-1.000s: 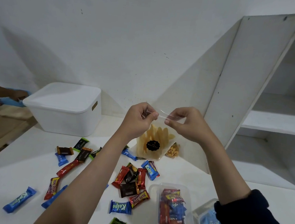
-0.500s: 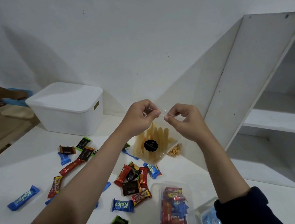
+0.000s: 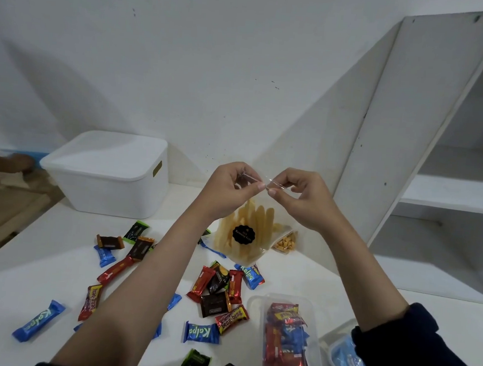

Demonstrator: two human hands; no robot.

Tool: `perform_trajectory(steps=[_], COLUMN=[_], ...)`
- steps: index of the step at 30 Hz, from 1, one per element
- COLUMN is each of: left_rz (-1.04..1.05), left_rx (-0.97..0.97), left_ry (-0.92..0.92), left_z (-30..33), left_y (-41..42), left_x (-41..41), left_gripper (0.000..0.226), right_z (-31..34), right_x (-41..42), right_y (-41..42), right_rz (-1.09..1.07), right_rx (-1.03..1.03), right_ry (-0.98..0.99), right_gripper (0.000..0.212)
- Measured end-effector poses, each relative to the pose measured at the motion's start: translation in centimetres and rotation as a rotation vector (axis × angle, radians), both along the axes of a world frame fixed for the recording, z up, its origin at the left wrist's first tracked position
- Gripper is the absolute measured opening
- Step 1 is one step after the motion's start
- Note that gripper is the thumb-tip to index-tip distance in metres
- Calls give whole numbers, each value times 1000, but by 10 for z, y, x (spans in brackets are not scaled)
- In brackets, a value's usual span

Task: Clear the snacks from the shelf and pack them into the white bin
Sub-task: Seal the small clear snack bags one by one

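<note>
My left hand (image 3: 228, 189) and my right hand (image 3: 300, 197) pinch the top edge of a clear bag of yellow stick snacks (image 3: 245, 235) with a round black label, held up over the table. The fingertips of both hands nearly touch at the bag's top. The white bin (image 3: 104, 189) stands at the back left with its lid on. The white shelf (image 3: 450, 196) at the right shows bare boards. Several wrapped chocolate bars (image 3: 217, 290) lie scattered on the white table below my arms.
A clear tub of wrapped bars (image 3: 285, 339) sits at the front right, beside another tub with blue packs (image 3: 344, 364). A small bag of orange snacks (image 3: 286, 242) lies by the shelf side. Another person's hand (image 3: 13, 162) shows at the far left.
My two hands have moved closer together along the top edge of the bag. The bag hangs slightly higher and nearer the middle of the view.
</note>
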State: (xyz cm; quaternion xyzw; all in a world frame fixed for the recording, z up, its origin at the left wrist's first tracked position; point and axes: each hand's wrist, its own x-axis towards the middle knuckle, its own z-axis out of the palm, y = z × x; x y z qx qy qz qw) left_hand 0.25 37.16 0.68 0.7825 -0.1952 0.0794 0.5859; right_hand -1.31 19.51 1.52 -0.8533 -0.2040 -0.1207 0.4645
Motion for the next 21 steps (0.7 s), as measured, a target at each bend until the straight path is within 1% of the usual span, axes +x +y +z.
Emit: perform_trajectory(steps=[2,5,10,12,16,21], left_rz=[-10,-22,-6,2,26,37], left_rx=[-6,-12,26,35,24,18], left_ry=[2,-10,-65,-66,-35,-15], left_z=[-3,-6,-7,-9,-14,-15], left_y=[0,0,0,2,4,4], left_x=[1,2,1,1,2,4], left_gripper=[16,14,4,4,6,16], right_z=[-2,-5,-4,-4,-4,-4], right_x=[0,0,3,5,6,5], right_y=[1,1,-1,-2,-3,-1], right_rz=[13,23,30,-8,-108,-121], right_rx=[-5,-4,-41,-78,-148,-194], right_ry=[-2,3,50,46,22,24], right_gripper=[15,12,8,8,16,19])
